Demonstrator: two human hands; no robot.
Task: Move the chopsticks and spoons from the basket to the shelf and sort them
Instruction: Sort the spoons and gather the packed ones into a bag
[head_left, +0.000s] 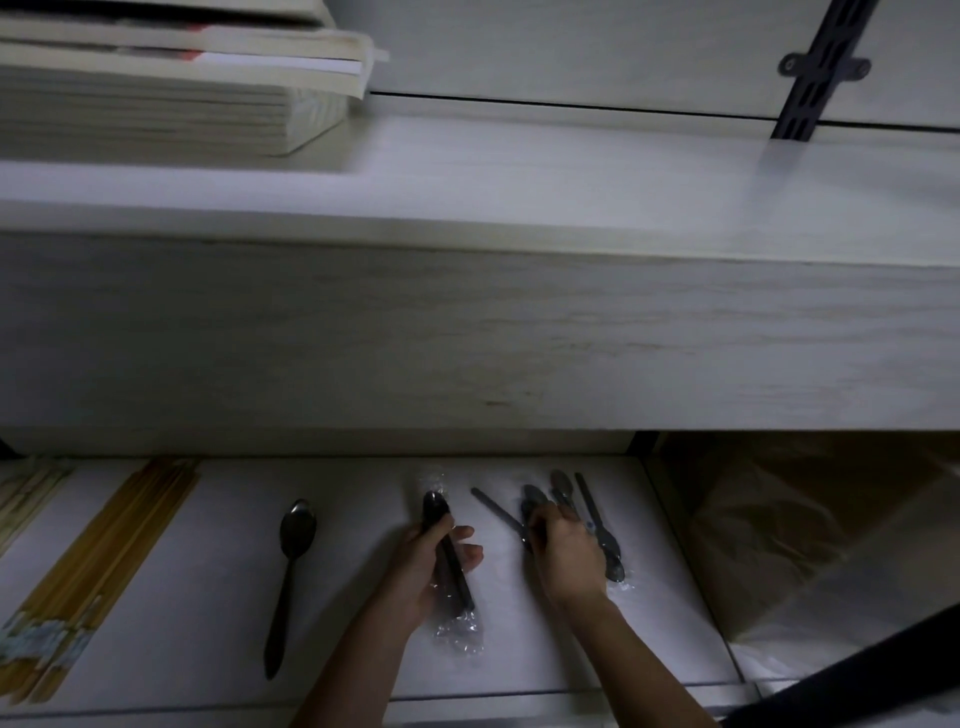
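Note:
On the white lower shelf (363, 649) my left hand (426, 561) holds a dark spoon in a clear plastic wrap (452, 571), thumb over its handle. My right hand (563, 551) grips one spoon out of a loose pile of wrapped spoons (602, 530) at the shelf's right. A bare dark spoon (291, 571) lies alone to the left of my hands. Further left lies a bundle of wooden chopsticks (98, 571), with paler chopsticks (26, 493) at the far left edge. No basket is in view.
A thick upper shelf board (467, 322) overhangs the lower shelf and hides its back. A stack of books (171, 78) sits on top at the left. A black bracket rail (815, 67) runs up the wall. Brown paper under plastic (805, 530) fills the right bay.

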